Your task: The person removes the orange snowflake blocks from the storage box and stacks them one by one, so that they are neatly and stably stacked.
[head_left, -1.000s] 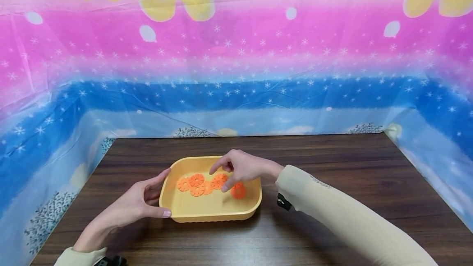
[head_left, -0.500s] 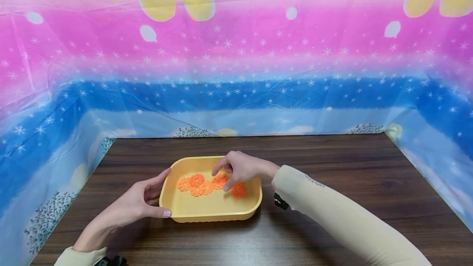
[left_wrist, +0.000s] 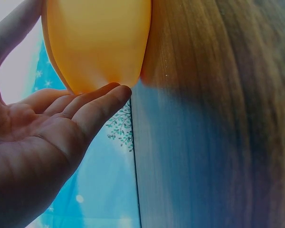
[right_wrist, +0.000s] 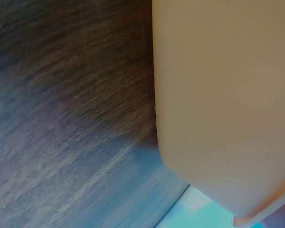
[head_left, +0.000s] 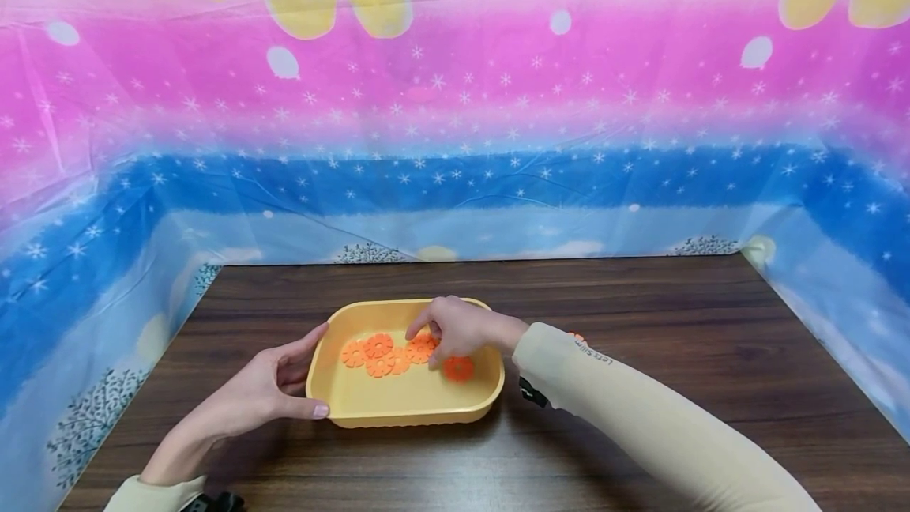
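Observation:
A shallow yellow tray (head_left: 398,419) stands on the table, with several flat orange notched discs (head_left: 380,347) in it. My left hand (head_left: 266,387) holds the tray's left end, thumb at the near corner and fingers at the far side; the left wrist view shows this hand (left_wrist: 52,128) against the tray's outer wall (left_wrist: 102,38). Over the tray's right part, my right hand (head_left: 462,328) has thumb and index finger at opposite edges of an orange disc (head_left: 421,348). Whether they pinch it is unclear. The tray wall (right_wrist: 223,95) hides most of that hand in the right wrist view.
On the dark wooden table (head_left: 640,291), another orange disc (head_left: 577,338) peeks out behind the right sleeve (head_left: 626,385). A patterned cloth (head_left: 455,180) surrounds the table's back and sides. A single orange disc (head_left: 458,368) lies at the tray's right end.
My right forearm has shifted left and the hand has lowered slightly over the discs. A disc behind the sleeve has come into view. My left hand and the tray stay put.

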Demonstrator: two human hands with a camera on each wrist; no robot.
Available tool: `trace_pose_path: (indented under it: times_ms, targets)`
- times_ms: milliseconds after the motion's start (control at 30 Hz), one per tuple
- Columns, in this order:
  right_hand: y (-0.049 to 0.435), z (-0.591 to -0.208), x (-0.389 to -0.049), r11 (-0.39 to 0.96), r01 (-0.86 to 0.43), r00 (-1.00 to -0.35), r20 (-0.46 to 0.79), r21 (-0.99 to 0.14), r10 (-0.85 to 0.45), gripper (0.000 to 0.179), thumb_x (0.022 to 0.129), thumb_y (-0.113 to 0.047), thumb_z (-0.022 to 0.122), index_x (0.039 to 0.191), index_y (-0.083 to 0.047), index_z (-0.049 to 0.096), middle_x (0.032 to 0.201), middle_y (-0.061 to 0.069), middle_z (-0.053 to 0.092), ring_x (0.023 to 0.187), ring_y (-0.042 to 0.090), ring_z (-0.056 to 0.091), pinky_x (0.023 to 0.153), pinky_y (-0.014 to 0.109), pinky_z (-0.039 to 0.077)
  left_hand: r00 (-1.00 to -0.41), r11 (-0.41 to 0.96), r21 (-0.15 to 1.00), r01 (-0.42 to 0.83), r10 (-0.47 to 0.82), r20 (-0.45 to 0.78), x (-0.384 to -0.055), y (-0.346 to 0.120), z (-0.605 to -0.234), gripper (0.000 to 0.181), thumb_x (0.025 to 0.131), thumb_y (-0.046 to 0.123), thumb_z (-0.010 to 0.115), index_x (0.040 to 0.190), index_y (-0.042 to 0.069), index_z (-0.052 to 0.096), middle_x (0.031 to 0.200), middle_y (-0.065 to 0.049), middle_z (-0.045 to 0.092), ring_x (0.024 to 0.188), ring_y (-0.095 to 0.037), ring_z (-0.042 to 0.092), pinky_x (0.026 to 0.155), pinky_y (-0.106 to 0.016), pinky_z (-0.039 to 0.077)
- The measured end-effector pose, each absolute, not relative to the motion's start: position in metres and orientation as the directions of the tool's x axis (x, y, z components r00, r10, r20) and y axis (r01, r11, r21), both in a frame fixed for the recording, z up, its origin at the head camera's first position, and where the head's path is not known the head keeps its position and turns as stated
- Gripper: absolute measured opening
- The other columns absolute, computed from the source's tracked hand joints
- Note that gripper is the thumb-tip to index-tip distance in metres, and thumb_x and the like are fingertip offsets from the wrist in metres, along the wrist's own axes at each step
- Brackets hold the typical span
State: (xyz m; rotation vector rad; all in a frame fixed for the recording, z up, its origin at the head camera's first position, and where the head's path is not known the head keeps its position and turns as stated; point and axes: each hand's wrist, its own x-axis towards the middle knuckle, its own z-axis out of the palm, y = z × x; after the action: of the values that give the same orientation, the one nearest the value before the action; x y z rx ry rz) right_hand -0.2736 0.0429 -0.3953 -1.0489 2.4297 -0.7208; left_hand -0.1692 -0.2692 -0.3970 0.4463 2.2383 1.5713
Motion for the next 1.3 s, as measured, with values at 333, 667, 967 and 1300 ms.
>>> trace_pose_path:
  times_ms: [333,667,967,1300]
  targets:
    - [0.0402,-0.3968,-0.2713,0.581,-0.579,-0.634,-0.133,-0.572,-0.762,0.033,0.083,-0.001,0.087,0.114,-0.008,0.079,0.061,-0.001,0.040,0.059,0.011,0.038,0.061,0.021,0.035,-0.883,0.337,0.940,0.047,0.454,-0.119,-0.1689,-0.2682,-0.3956,0.112,0.084,0.009,0.087,0.167,0.004,0.013,0.167,-0.031,0.019,0.141,-0.047,0.046,0.101,-0.034,0.056]
    - [0.0385,-0.3970,-0.2733,0.614,-0.575,-0.658,-0.140,-0.540,-0.740,0.036,0.084,-0.005,0.087,0.119,-0.011,0.078,0.067,-0.002,0.047,0.062,0.012,0.044,0.060,0.021,0.038,-0.881,0.329,0.944,0.031,0.455,-0.129,-0.1687,-0.2680,-0.3940,0.112,0.084,0.008,0.087,0.167,0.003,0.012,0.166,-0.033,0.020,0.140,-0.048,0.047,0.099,-0.034,0.057]
    - [0.0350,-0.4024,-0.2703,0.573,-0.578,-0.627,-0.133,-0.580,-0.767,0.033,0.084,-0.007,0.088,0.116,-0.010,0.078,0.062,-0.002,0.042,0.060,0.011,0.040,0.062,0.020,0.037,-0.880,0.330,0.943,0.032,0.456,-0.129,-0.1683,-0.2686,-0.3957,0.112,0.084,0.009,0.087,0.167,0.002,0.012,0.166,-0.033,0.020,0.140,-0.048,0.047,0.099,-0.034,0.057]
    - [0.0380,-0.4003,-0.2701,0.546,-0.536,-0.621,-0.138,-0.644,-0.772,0.037,0.082,0.000,0.088,0.117,-0.006,0.077,0.062,-0.001,0.046,0.057,0.010,0.042,0.060,0.020,0.038,-0.875,0.323,0.946,0.038,0.467,-0.125,-0.1694,-0.2692,-0.3960,0.112,0.084,0.008,0.086,0.167,0.003,0.011,0.164,-0.036,0.024,0.138,-0.048,0.050,0.097,-0.034,0.058]
